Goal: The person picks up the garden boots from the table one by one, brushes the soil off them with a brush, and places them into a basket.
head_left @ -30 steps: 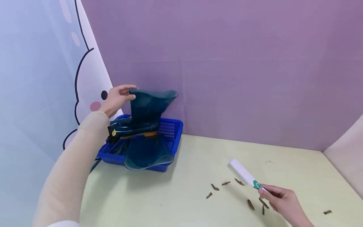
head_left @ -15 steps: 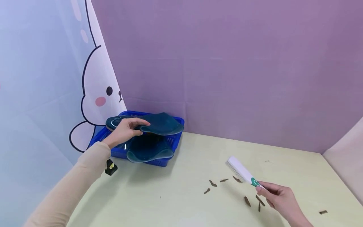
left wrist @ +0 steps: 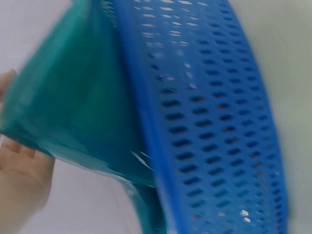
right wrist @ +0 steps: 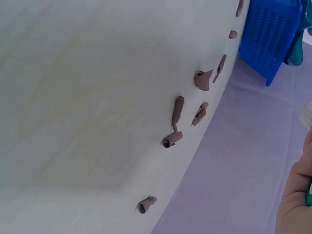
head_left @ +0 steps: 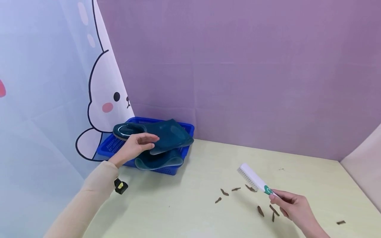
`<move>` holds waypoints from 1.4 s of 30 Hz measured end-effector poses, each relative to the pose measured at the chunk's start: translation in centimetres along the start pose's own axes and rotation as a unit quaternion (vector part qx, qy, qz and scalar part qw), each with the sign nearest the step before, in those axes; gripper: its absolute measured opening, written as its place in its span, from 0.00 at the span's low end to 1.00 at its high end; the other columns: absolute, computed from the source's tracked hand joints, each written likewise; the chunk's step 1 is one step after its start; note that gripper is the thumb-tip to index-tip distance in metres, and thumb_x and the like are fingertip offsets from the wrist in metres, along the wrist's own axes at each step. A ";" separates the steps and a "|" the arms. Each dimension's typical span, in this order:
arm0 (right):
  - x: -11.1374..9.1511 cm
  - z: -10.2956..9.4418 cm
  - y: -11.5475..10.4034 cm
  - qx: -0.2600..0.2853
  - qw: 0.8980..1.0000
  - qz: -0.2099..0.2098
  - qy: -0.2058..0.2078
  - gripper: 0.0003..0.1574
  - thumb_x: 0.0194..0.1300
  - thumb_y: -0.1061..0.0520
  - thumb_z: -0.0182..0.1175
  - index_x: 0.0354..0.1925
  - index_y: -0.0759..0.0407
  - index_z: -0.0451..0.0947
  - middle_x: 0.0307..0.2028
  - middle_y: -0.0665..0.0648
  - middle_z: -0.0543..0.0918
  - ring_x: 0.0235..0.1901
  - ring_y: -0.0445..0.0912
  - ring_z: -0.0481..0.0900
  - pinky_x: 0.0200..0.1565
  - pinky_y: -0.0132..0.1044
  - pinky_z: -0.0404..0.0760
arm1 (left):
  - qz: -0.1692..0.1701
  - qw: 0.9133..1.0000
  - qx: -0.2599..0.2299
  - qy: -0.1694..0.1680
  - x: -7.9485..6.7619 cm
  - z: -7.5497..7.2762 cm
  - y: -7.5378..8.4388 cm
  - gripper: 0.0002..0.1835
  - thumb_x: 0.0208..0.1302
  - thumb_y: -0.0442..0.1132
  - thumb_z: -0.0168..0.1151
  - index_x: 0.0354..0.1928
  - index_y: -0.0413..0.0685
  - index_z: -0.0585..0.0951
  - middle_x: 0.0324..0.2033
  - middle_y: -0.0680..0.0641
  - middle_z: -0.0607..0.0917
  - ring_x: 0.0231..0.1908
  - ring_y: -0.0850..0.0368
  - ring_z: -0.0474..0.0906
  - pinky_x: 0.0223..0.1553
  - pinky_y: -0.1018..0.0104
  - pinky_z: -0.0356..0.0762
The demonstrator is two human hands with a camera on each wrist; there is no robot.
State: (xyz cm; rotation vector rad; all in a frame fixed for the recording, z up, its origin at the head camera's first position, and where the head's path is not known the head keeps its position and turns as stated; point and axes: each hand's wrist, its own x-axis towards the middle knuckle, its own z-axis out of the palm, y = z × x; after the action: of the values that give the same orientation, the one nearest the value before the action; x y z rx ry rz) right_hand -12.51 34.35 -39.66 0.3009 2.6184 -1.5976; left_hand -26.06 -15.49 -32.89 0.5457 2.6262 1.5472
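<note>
In the head view, two glossy dark teal rubber boots lie in a blue perforated basket (head_left: 171,171), with the upper boot (head_left: 172,135) resting across the lower boot (head_left: 160,162). My left hand (head_left: 138,145) is over the upper boot's shaft, fingers loosely bent and thumb apart from them. In the left wrist view, the teal boot (left wrist: 73,97) hides part of that hand (left wrist: 27,170). My right hand (head_left: 296,206) grips the handle of a white brush (head_left: 251,176) with a green patch, bristles facing down and left above the table.
Several brown curled scraps (head_left: 260,211) lie scattered below and around the brush on the pale table (head_left: 202,185). A purple backdrop (head_left: 253,82) rises behind the table, and a blue sheet (head_left: 44,99) with a cartoon figure hangs at left. A black strap piece (head_left: 120,186) hangs by the left wrist.
The upper boot has come down from standing upright to lying over the lower boot. My left hand has lowered with it and its fingers have loosened. The right hand and brush have hardly moved.
</note>
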 end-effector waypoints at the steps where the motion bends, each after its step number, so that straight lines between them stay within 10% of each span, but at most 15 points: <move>1: -0.1 -0.1 0.0 0.001 1.000 0.003 0.003 0.25 0.55 0.44 0.62 0.47 0.58 0.80 0.19 0.46 0.75 0.13 0.36 0.61 0.16 0.30 0.63 | 0.002 1.000 0.006 0.001 -0.1 0.2 0.3 0.18 0.62 0.43 0.57 0.54 0.50 0.75 0.54 0.43 0.77 0.55 0.47 0.73 0.54 0.53 0.72; 9: -0.6 -0.3 0.2 0.009 0.999 -0.016 0.035 0.28 0.56 0.44 0.62 0.50 0.59 0.78 0.14 0.44 0.68 0.13 0.35 0.61 0.17 0.32 0.64 | 0.056 0.992 0.116 0.006 -2.5 1.9 4.2 0.17 0.63 0.43 0.55 0.53 0.49 0.76 0.52 0.46 0.78 0.53 0.49 0.74 0.53 0.51 0.72; 18: -1.0 -1.9 0.6 0.005 0.997 -0.039 0.072 0.28 0.55 0.44 0.63 0.50 0.57 0.78 0.14 0.41 0.68 0.14 0.34 0.62 0.17 0.34 0.63 | 0.171 0.945 0.276 0.021 -6.9 7.8 7.6 0.13 0.57 0.39 0.62 0.46 0.54 0.80 0.44 0.55 0.83 0.45 0.61 0.79 0.44 0.64 0.78; 24: -1.4 -4.1 2.2 -0.018 0.995 -0.031 0.098 0.25 0.57 0.42 0.60 0.48 0.54 0.79 0.14 0.42 0.68 0.15 0.36 0.62 0.17 0.36 0.62 | 0.154 0.968 0.196 0.037 -7.8 12.0 6.9 0.11 0.56 0.40 0.63 0.41 0.61 0.81 0.39 0.62 0.83 0.42 0.67 0.79 0.44 0.67 0.78; 30: -0.4 -6.1 4.7 -0.059 0.994 -0.023 0.092 0.33 0.62 0.41 0.54 0.50 0.69 0.74 0.23 0.42 0.79 0.19 0.35 0.71 0.23 0.29 0.72 | 0.076 0.992 0.093 -0.043 -7.5 14.5 5.4 0.08 0.60 0.43 0.59 0.41 0.64 0.81 0.38 0.64 0.82 0.41 0.66 0.78 0.44 0.67 0.76; 36: 1.3 -7.6 6.6 -0.068 0.996 0.040 0.033 0.37 0.66 0.43 0.49 0.54 0.76 0.67 0.30 0.47 0.81 0.23 0.36 0.74 0.29 0.30 0.77 | 0.063 0.993 0.042 -0.095 -6.1 15.0 3.9 0.09 0.62 0.42 0.57 0.43 0.55 0.81 0.40 0.55 0.84 0.42 0.61 0.79 0.47 0.58 0.76; 42: 2.5 -7.5 8.3 -0.073 0.995 0.063 0.009 0.33 0.68 0.49 0.46 0.51 0.80 0.67 0.28 0.49 0.81 0.23 0.37 0.75 0.27 0.30 0.77 | 0.068 0.983 0.106 -0.131 -4.9 15.6 2.0 0.11 0.62 0.43 0.57 0.45 0.52 0.80 0.40 0.55 0.84 0.41 0.62 0.78 0.46 0.56 0.76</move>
State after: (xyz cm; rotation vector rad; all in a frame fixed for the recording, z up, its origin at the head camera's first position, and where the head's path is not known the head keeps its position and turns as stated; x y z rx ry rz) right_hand -12.96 45.03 -43.78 0.4630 2.6535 -1.3633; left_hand -17.60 -3.13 -39.66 0.8939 2.6065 1.1352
